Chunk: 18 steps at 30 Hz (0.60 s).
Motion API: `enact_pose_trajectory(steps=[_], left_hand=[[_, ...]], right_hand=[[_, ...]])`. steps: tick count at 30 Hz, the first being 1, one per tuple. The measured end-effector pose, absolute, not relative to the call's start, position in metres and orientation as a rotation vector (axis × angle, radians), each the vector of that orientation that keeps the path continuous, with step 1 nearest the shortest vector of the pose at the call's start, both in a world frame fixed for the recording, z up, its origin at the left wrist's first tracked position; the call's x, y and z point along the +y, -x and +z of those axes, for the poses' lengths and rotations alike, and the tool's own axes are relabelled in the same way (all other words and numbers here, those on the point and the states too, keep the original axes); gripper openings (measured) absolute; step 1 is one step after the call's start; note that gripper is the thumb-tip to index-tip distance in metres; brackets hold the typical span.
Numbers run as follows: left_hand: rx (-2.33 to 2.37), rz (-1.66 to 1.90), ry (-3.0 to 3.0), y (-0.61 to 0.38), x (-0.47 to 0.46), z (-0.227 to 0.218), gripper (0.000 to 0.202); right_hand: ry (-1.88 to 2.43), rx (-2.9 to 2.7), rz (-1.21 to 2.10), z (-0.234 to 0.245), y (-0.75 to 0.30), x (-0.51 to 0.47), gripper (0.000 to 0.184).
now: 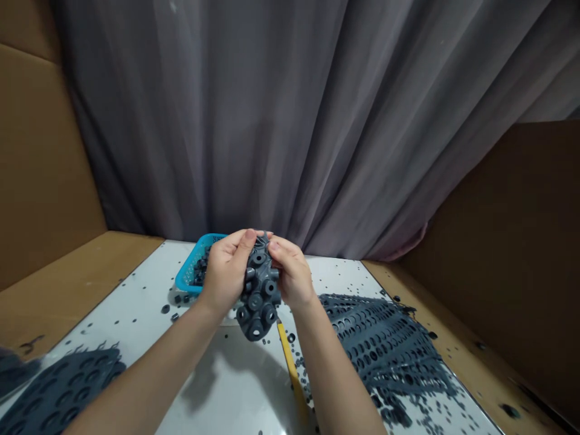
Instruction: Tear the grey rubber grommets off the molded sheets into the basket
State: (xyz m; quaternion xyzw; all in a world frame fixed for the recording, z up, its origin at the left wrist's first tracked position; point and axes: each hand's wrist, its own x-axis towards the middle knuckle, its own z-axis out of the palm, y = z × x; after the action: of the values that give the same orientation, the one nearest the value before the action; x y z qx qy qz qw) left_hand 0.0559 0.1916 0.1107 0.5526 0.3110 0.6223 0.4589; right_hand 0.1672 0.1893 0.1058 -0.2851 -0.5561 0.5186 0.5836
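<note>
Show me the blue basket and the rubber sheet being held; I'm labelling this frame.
blue basket [186, 273]: head view, its left rim.
rubber sheet [259, 302]: head view, ringed middle between both hands.

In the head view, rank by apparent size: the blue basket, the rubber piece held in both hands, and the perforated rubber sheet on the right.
1. Perforated rubber sheet, clearly largest.
2. Held rubber piece and blue basket: unsure, since the basket is farther and partly hidden.
</note>
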Motion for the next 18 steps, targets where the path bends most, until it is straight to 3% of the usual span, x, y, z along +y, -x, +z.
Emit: enact_pose_trajectory(steps=[10,13,18], left_hand=[[0.675,1.613,-1.135,-0.058,0.188,0.116,0.031],[0.64,1.619,-1.086,-0.053,0.181,0.122,0.034],[0.761,1.494,-1.221,-0.044,0.17,0.126,0.048]], right_hand=[[0.616,-1.294,1.037,0.1,-0.149,0.183,0.035],[0.582,-1.498,0.731,0.107,-0.148,0.17,0.031],[0.468,-1.889,-0.094,0.12,-0.149,0.153,0.026]])
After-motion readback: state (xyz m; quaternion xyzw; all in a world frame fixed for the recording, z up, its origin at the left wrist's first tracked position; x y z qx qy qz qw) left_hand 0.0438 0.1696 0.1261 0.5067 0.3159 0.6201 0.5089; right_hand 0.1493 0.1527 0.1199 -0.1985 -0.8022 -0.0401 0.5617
